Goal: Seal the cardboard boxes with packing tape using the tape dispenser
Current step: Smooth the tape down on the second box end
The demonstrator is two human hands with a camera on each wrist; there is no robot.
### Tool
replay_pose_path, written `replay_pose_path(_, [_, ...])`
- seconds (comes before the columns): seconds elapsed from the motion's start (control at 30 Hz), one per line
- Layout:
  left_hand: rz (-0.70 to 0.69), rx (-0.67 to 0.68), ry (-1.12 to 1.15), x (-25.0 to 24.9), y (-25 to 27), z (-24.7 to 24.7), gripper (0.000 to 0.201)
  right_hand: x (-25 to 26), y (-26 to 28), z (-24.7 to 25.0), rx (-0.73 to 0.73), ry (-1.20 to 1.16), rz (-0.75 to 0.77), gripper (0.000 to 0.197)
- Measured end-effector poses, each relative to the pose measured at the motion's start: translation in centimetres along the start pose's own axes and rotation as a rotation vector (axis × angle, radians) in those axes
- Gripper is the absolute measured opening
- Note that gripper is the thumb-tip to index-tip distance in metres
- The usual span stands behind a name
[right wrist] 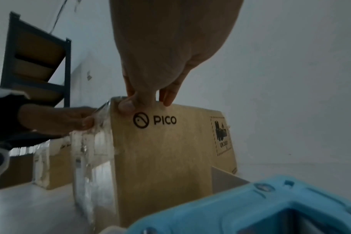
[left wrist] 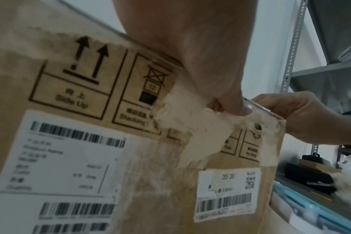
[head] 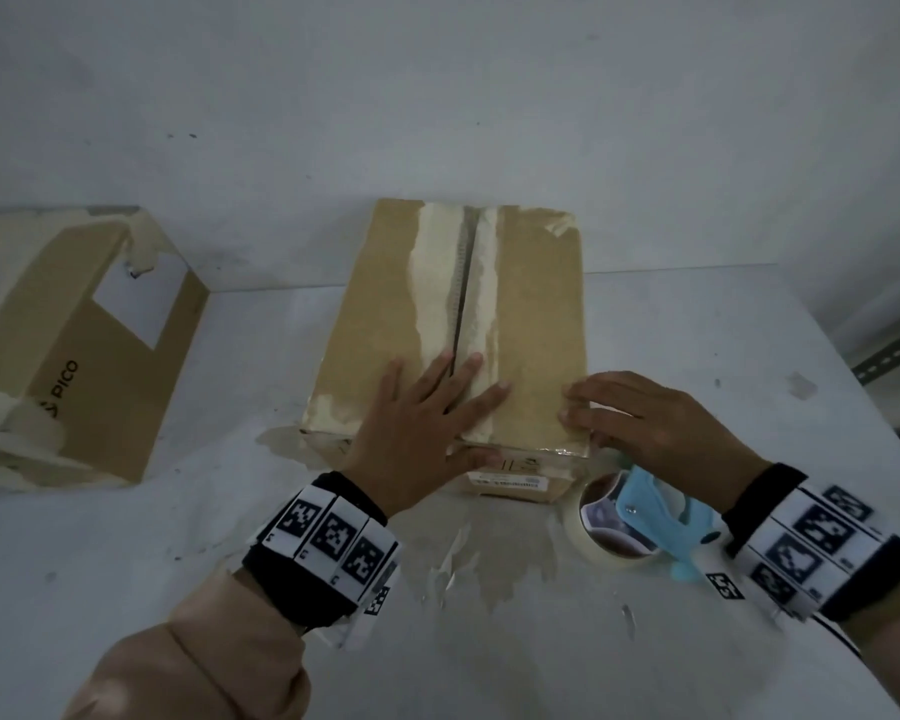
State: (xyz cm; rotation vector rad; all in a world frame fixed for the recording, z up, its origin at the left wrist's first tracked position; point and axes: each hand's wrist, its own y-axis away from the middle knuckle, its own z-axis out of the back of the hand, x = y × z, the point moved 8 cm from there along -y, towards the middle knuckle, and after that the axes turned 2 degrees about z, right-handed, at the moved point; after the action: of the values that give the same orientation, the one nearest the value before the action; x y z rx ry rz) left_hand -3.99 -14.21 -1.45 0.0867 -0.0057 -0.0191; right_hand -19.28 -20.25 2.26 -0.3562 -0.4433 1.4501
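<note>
**Cardboard box pressed flat under two hands**

Cardboard marked PICO, a second box [head: 68,350] lies at the table's [head: 126,553] left end, well apart. At centre stands the box [head: 536,324], its top seam unsealed between torn strips. The left hand [head: 427,423] lies flat on the near end of its lid, fingers spread straight across the seam, thumb over the front edge. The right hand [head: 645,418] pinches the box's near right corner, thumb on the side wall. Just below that hand, the blue dispenser [head: 661,517] with its tape roll [head: 601,527] rests on the table beside the box.
</note>
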Motion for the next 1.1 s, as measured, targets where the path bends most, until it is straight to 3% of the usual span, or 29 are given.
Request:
replay_pose_path(0.13, [0.006, 0.028, 0.001, 0.2, -0.1, -0.2, 0.065, -0.4, 1.2, -0.9, 0.076, 0.016, 0.014, 0.035])
replay_pose_path(0.2, [0.004, 0.030, 0.000, 0.1, 0.0, -0.1, 0.065, -0.5, 1.6, -0.9, 0.094, -0.030, 0.016, 0.042])
replay_pose_path(0.4, [0.008, 0.061, -0.037, 0.2, -0.2, -0.2, 0.065, -0.3, -0.5, -0.8, 0.022, 0.071, 0.044, 0.024])
replay_pose_path(0.63, [0.037, 0.123, -0.001, 0.7, -0.2, -0.5, 0.067, -1.0, -0.4, -0.4, 0.100, 0.116, 0.004, 0.027])
replay_pose_path(0.73, [0.012, 0.045, 0.034, 0.6, -0.4, 1.0, 0.080, -1.4, -0.8, 1.3, -0.012, 0.013, -0.175, 0.041])
replay_pose_path(0.87, [0.051, 0.075, 0.096, 2.6, 0.4, 1.4, 0.105, 1.5, -2.9, 1.5, -0.155, -0.149, -0.278, 0.032])
replay_pose_path(0.93, [0.046, 0.029, -0.011, 4.2, 1.5, 1.9, 0.113, 3.2, -4.4, -0.3, -0.131, -0.140, -0.257, 0.039])
replay_pose_path(1.03, [0.080, -0.036, 0.014, 7.6, 3.4, 2.3, 0.120, 3.4, -5.5, -3.0, -0.052, -0.077, -0.338, 0.057])
replay_pose_path(1.1, [0.111, 0.025, 0.113, 9.9, 4.6, 1.5, 0.129, 3.4, -5.9, -4.3, 0.005, 0.008, -0.353, 0.059])
